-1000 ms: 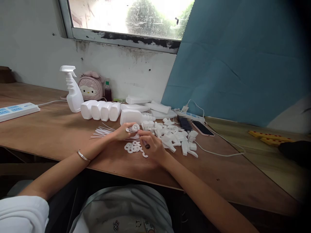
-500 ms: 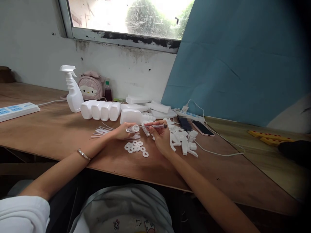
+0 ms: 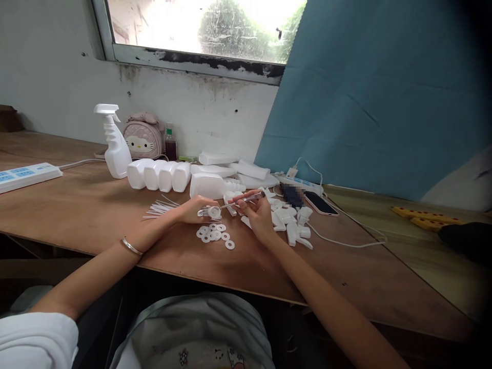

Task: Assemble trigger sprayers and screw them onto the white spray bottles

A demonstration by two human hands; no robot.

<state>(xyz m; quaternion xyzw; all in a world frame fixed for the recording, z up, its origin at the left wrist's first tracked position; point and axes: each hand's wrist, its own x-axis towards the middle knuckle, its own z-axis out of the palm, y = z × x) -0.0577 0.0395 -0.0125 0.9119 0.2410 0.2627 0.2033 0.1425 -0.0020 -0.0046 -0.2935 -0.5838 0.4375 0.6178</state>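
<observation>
My left hand [image 3: 195,207] is closed round a white spray trigger head [image 3: 214,212], its round collar facing me. In my right hand [image 3: 255,212] is a slim screwdriver [image 3: 251,197] with a dark-ended handle, held in a pinch. The tool's thin metal shaft points left, its tip at the collar of the trigger head. Below my hands lie several flat white washers [image 3: 213,233] in a loose pile. Thin white tubes [image 3: 159,208] lie beside my left wrist. Several more trigger heads [image 3: 294,225] are heaped to the right of my right hand.
White bottles [image 3: 158,175] lie in a row behind my hands, and an assembled spray bottle [image 3: 117,151] stands at the left. Behind them are a pink bag [image 3: 142,138] and a small dark bottle [image 3: 171,146]. Phones [image 3: 322,203] and a cable lie right; a power strip [image 3: 31,176] sits left.
The screwdriver has tilted, its handle end rising and its tip dropping to the trigger head's collar. The trigger head has turned and lowered slightly in my left hand.
</observation>
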